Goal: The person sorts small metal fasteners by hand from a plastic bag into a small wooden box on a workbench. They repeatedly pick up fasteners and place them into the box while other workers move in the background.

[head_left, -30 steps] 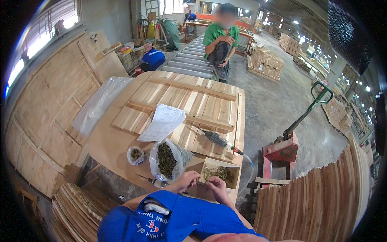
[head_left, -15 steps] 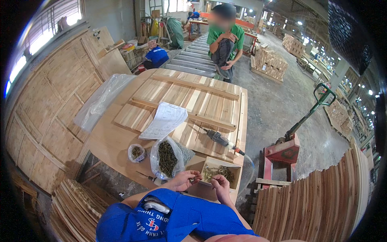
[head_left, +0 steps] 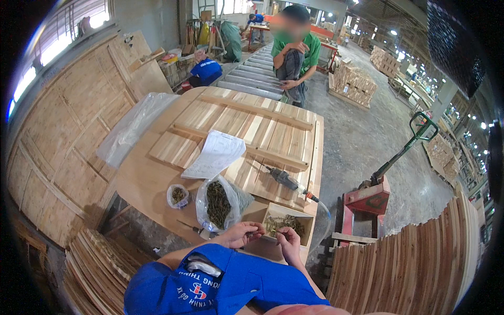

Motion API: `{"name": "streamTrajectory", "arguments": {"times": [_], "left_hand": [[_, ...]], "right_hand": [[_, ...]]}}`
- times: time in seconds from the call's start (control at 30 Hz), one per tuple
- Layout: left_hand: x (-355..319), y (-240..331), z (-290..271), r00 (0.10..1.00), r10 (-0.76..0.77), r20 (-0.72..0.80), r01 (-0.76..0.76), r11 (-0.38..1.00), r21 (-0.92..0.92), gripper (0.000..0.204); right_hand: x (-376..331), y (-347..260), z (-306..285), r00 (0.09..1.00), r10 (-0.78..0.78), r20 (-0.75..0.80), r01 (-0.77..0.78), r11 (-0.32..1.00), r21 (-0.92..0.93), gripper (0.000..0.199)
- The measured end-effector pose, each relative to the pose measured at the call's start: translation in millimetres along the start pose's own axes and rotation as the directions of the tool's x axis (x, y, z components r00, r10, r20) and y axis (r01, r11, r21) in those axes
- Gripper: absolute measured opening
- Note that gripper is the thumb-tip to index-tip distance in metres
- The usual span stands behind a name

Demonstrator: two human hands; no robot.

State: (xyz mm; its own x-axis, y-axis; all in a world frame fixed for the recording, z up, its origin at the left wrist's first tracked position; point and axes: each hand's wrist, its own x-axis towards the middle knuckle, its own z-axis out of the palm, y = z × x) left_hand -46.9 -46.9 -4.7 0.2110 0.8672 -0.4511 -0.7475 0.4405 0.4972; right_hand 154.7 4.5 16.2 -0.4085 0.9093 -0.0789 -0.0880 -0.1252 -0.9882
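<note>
Picking screws low in the frame: left hand [head_left: 242, 233] pinching a few dark screws, right hand [head_left: 287, 240] fingers curled narrow over the shallow open wooden box [head_left: 307, 227] — gathering next, likely.

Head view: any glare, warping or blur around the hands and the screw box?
Head view: windows upper left blow out white; fisheye bends the wooden panel edges and leaves a black rim. Left hand and right hand at the small wooden box are evenly lit and fairly sharp. The far person's face is blurred.
</note>
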Motion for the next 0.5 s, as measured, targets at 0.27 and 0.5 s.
{"name": "streamTrajectory", "arguments": {"times": [0.27,0.5], "left_hand": [[-2,5,17,0.999,0.009,-0.050,-0.004,0.994,0.110,0.016],[2,4,15,0.999,-0.040,-0.027,0.044,0.986,0.161,0.012]], "right_hand": [[1,8,-4,0.997,-0.068,-0.021,0.066,0.995,-0.073,0.007],[-2,8,-6,0.997,-0.076,-0.012,0.072,0.976,-0.207,0.007]]}}
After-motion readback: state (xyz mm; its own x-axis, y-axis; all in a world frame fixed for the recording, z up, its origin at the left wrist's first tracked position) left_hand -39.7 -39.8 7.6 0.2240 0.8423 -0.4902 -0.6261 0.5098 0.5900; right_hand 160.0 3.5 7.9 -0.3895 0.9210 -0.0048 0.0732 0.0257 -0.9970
